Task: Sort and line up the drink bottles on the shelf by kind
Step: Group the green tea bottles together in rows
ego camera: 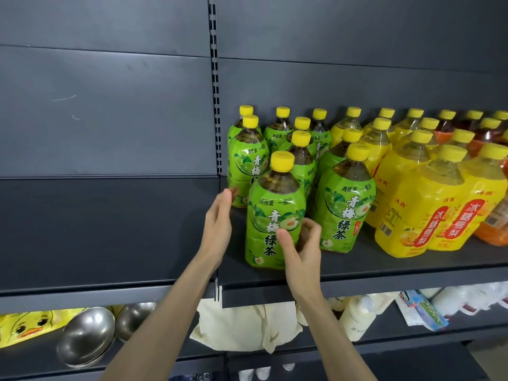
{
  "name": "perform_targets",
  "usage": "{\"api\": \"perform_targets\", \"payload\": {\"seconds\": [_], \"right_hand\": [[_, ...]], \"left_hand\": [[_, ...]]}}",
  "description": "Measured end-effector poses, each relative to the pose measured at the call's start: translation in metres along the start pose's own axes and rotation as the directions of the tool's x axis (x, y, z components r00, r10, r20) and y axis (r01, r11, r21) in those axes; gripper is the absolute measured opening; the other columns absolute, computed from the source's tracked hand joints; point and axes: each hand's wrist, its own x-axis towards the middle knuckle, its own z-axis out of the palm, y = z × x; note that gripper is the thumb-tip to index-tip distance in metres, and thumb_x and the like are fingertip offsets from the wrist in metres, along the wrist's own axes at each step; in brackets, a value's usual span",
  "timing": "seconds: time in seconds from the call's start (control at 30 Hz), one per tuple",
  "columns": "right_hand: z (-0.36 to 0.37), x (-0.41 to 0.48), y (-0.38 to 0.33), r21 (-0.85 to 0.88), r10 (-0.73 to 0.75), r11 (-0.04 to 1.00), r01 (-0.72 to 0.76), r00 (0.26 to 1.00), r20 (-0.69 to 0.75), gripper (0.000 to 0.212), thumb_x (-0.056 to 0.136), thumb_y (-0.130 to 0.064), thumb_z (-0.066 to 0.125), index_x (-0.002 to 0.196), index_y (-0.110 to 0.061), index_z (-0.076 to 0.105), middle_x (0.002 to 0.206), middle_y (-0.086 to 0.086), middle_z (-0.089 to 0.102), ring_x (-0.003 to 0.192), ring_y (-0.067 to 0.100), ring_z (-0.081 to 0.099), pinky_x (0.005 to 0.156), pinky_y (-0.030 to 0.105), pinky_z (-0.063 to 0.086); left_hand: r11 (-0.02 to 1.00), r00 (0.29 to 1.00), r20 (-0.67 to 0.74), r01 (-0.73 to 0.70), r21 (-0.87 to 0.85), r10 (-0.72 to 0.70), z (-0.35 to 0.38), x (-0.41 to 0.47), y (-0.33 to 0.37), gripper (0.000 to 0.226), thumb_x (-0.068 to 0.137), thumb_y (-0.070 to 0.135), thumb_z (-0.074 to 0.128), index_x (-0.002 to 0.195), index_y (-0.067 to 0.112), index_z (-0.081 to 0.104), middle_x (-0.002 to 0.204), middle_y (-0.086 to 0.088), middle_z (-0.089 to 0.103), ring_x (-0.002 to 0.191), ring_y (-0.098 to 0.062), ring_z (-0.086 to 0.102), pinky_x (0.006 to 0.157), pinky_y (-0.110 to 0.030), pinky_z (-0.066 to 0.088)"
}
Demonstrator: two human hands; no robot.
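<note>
Head view, facing a dark shelf [384, 268]. Saw green tea bottles [248, 158] with yellow caps bunched at the left end of the row, not in neat lines. Saw yellow bottles [412, 215] just right of them, and orange bottles [493, 229] at the far right edge. Found the front green bottle [275, 215] standing upright near the shelf's front edge, ahead of the rest. Gripped it low down with the right hand [299, 243]: thumb pressed on the label, fingers curled round its right side. Held the left hand [218, 224] open just left of it, fingers straight and close together, tips up by the green bottle behind. Could not tell whether the left hand touched either bottle. Down below, on a lower shelf, saw two shiny steel bowls [88, 336], a yellow duck bag [24, 325], a pale cloth bag [242, 325] and a white bottle [357, 317].
</note>
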Motion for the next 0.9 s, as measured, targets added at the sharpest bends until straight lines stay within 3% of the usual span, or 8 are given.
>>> {"api": "perform_targets", "payload": {"seconds": [0.13, 0.27, 0.33, 0.43, 0.5, 0.63, 0.83, 0.9], "right_hand": [[0.027, 0.003, -0.006, -0.028, 0.023, 0.999, -0.021, 0.996, 0.085, 0.042, 0.079, -0.055, 0.068, 0.113, -0.035, 0.051, 0.112, -0.014, 0.066, 0.107, 0.004, 0.062, 0.091, 0.034, 0.054], [0.040, 0.016, -0.008, -0.270, 0.047, 0.963, -0.019, 0.994, 0.097, 0.066, 0.078, -0.065, 0.051, 0.130, -0.024, 0.054, 0.124, -0.003, 0.046, 0.119, 0.016, 0.051, 0.104, 0.040, 0.043], [0.038, 0.022, -0.008, -0.321, 0.065, 0.947, -0.016, 0.988, 0.142, 0.070, 0.080, -0.063, 0.051, 0.138, -0.022, 0.049, 0.125, -0.001, 0.044, 0.118, 0.019, 0.051, 0.104, 0.041, 0.043], [0.033, 0.030, -0.007, -0.333, 0.040, 0.943, 0.008, 0.990, 0.134, 0.058, 0.085, -0.037, 0.068, 0.135, -0.013, 0.050, 0.126, 0.000, 0.055, 0.115, 0.016, 0.056, 0.100, 0.041, 0.048], [0.032, 0.033, -0.006, -0.327, 0.019, 0.945, 0.009, 0.996, 0.082, 0.051, 0.080, -0.024, 0.076, 0.125, -0.011, 0.056, 0.115, -0.004, 0.063, 0.105, 0.012, 0.061, 0.095, 0.039, 0.052], [0.031, 0.039, -0.004, -0.473, -0.109, 0.876, 0.099, 0.994, 0.006, 0.057, 0.072, -0.037, 0.080, 0.119, -0.011, 0.063, 0.097, 0.002, 0.072, 0.086, 0.012, 0.066, 0.082, 0.037, 0.057], [0.027, 0.046, -0.001, -0.494, -0.177, 0.858, 0.140, 0.984, -0.028, 0.056, 0.071, -0.034, 0.081, 0.119, -0.009, 0.066, 0.092, 0.009, 0.074, 0.079, 0.016, 0.069, 0.080, 0.029, 0.056], [0.025, 0.048, 0.000, -0.509, -0.200, 0.847, 0.153, 0.979, -0.039, 0.055, 0.072, -0.033, 0.081, 0.119, -0.008, 0.066, 0.090, 0.009, 0.075, 0.078, 0.015, 0.070, 0.078, 0.023, 0.053]], "left_hand": [[0.994, 0.998, 0.056, 0.017, -0.111, -0.011, 0.006, -0.007, 0.010, 0.052, 0.091, 0.060, 0.026, 0.124, 0.032, 0.056, 0.112, 0.008, 0.069, 0.106, -0.007, 0.064, 0.076, -0.016, 0.052], [0.998, 0.998, 0.010, -0.055, 0.005, 0.055, 0.003, 0.002, 0.014, 0.058, 0.094, 0.054, 0.024, 0.137, 0.021, 0.041, 0.128, -0.003, 0.059, 0.117, -0.011, 0.056, 0.092, -0.027, 0.050], [0.995, 0.997, 0.002, -0.081, 0.052, 0.081, 0.003, 0.009, 0.011, 0.054, 0.100, 0.049, 0.022, 0.137, 0.014, 0.041, 0.128, -0.007, 0.057, 0.117, -0.010, 0.055, 0.091, -0.020, 0.049], [0.993, 0.996, -0.009, -0.087, 0.075, 0.088, 0.009, 0.017, 0.007, 0.057, 0.097, 0.049, 0.023, 0.136, 0.013, 0.043, 0.125, -0.004, 0.058, 0.116, -0.009, 0.056, 0.087, -0.013, 0.048], [0.996, 0.997, -0.018, -0.069, 0.059, 0.071, 0.013, 0.020, 0.004, 0.058, 0.097, 0.050, 0.023, 0.138, 0.014, 0.041, 0.128, -0.004, 0.057, 0.117, -0.009, 0.055, 0.091, -0.018, 0.049], [0.997, 0.999, -0.037, -0.027, 0.078, 0.030, 0.014, 0.030, -0.001, 0.073, 0.089, 0.066, 0.020, 0.142, 0.019, 0.040, 0.133, -0.004, 0.055, 0.123, -0.013, 0.052, 0.103, -0.038, 0.044], [0.997, 0.998, -0.050, 0.030, 0.078, -0.026, 0.022, 0.040, -0.004, 0.088, 0.076, 0.077, 0.021, 0.145, 0.026, 0.034, 0.141, -0.002, 0.049, 0.126, -0.009, 0.048, 0.096, -0.018, 0.047], [0.994, 0.998, -0.052, 0.052, 0.100, -0.047, 0.025, 0.044, -0.004, 0.100, 0.068, 0.088, 0.019, 0.147, 0.028, 0.031, 0.147, -0.002, 0.043, 0.135, -0.013, 0.039, 0.108, -0.032, 0.039]]}}
